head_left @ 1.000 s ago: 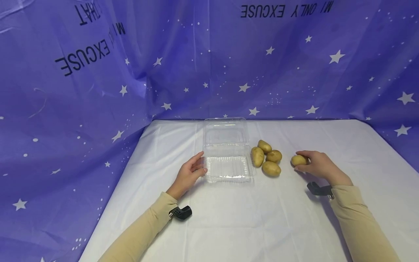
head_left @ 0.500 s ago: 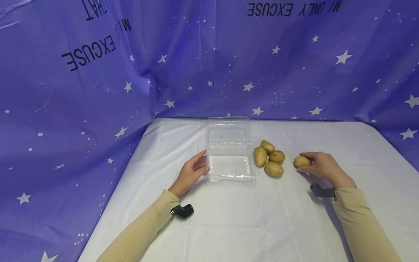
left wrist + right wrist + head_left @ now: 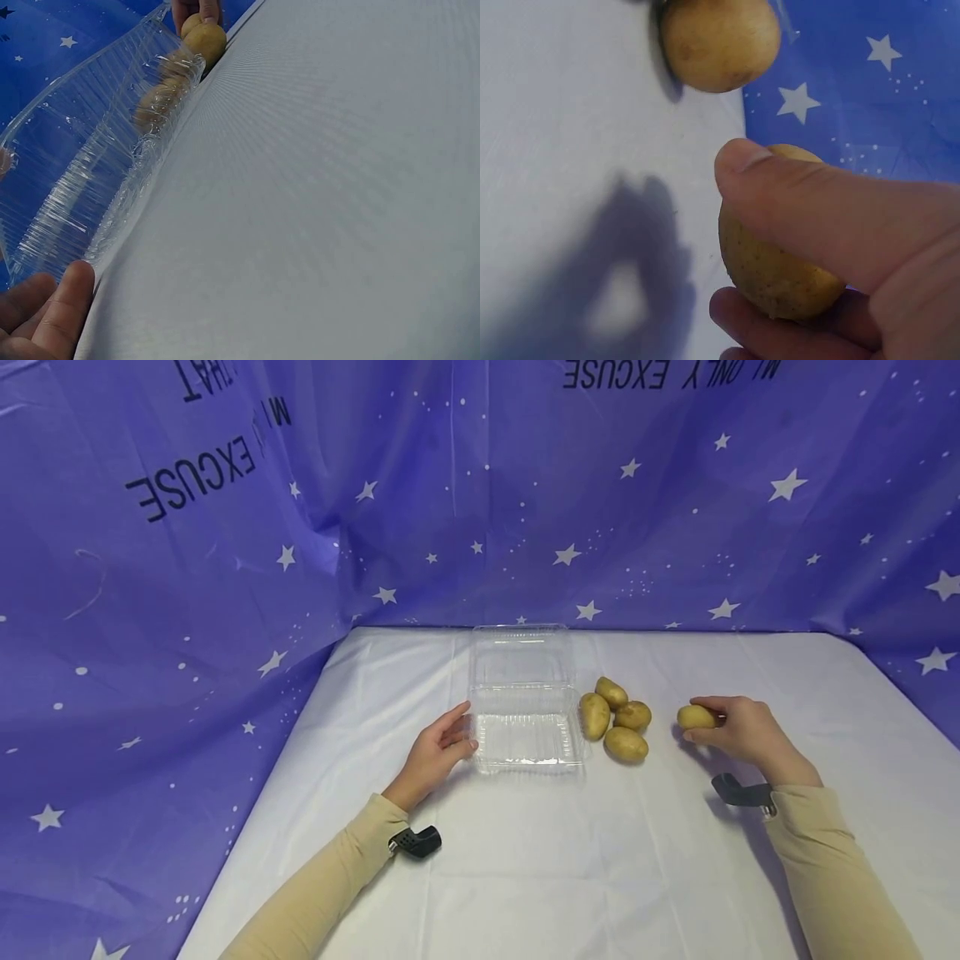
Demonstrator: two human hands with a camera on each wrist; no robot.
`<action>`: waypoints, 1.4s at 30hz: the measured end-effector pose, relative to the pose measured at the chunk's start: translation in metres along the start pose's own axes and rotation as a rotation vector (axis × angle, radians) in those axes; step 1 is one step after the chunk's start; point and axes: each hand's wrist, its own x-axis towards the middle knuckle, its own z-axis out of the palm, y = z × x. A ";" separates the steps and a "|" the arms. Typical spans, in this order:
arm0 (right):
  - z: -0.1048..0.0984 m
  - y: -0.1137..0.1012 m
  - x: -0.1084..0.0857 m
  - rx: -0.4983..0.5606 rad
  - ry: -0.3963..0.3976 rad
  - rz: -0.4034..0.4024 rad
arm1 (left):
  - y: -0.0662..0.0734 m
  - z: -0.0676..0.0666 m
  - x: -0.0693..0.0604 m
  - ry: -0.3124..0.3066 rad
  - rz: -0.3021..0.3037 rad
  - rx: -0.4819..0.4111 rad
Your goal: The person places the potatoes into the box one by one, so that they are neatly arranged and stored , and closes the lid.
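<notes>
While the left hand (image 3: 431,757) spreads against a container (image 3: 523,739), the right (image 3: 750,732) pinches a potato (image 3: 694,717).

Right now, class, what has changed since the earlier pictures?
The right hand, gripping one potato, has moved slightly up and to the right in the head view, apparently lifting it. Nothing was newly gripped or let go. The left hand stayed at the clear container, and the four other potatoes stayed put.

Bare white cloth (image 3: 663,737) separated the right hand (image 3: 750,733) from four potatoes (image 3: 626,744), which blocked the low path to the clear container (image 3: 528,765); its near side lay unobstructed.
</notes>
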 end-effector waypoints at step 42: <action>0.010 -0.086 0.023 0.396 0.034 -0.119 | -0.001 0.000 0.000 -0.004 -0.007 -0.016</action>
